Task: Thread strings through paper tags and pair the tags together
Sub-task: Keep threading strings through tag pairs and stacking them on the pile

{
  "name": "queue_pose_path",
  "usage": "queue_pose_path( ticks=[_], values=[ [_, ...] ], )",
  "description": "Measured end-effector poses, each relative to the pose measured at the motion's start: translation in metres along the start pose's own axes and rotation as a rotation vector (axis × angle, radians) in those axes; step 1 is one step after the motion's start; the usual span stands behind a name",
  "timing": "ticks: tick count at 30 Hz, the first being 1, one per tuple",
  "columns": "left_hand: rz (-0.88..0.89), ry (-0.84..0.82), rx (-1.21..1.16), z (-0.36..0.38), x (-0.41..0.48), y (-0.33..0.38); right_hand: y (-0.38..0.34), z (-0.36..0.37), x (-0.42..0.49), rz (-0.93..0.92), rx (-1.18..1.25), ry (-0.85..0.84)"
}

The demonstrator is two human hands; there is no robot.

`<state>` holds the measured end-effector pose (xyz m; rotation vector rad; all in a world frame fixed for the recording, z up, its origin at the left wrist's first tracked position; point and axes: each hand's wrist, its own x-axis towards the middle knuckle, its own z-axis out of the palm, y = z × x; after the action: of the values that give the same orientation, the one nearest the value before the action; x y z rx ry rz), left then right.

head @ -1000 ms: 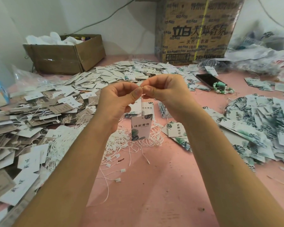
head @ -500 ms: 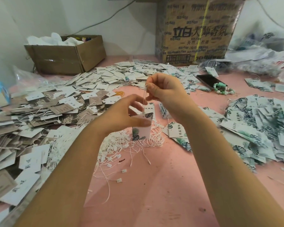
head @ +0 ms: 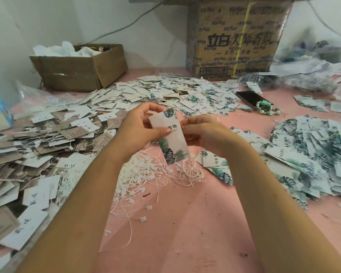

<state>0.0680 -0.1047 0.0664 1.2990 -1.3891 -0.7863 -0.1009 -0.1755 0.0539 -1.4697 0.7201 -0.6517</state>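
Observation:
A white paper tag with green leaf prints [head: 172, 138] is held upright and slightly tilted above the pink table. My left hand [head: 141, 128] pinches its left edge with the thumb across the face. My right hand [head: 204, 133] grips its right edge. Whether a string runs through the tag is hidden by my fingers. A tangle of white strings with small plastic ends [head: 156, 174] lies on the table just below the tag. Loose leaf-print tags [head: 215, 162] sit beside my right forearm.
Heaps of tags cover the left [head: 28, 146], the back [head: 156, 91] and the right [head: 313, 154] of the table. A phone [head: 248, 98] and a bead bracelet [head: 268, 109] lie at the back right. Two cardboard boxes, one open [head: 77, 69] and one large and printed [head: 236, 38], stand against the wall.
My hands pinched a string with the tag hanging below; then my left hand dropped to the tag. Now both hands hold the tag itself, raised and turned toward me.

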Motion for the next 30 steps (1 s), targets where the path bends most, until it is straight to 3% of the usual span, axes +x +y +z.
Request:
queue_pose_path(
  ticks=[9,30],
  values=[
    [0.026,0.054,-0.001,0.0012,0.0006,-0.0018,-0.0023,-0.0014,-0.0039,-0.006,0.022,-0.131],
    [0.001,0.092,0.011,0.0037,0.0016,-0.0029,0.0001,-0.006,-0.0044,0.065,-0.244,-0.093]
  ],
)
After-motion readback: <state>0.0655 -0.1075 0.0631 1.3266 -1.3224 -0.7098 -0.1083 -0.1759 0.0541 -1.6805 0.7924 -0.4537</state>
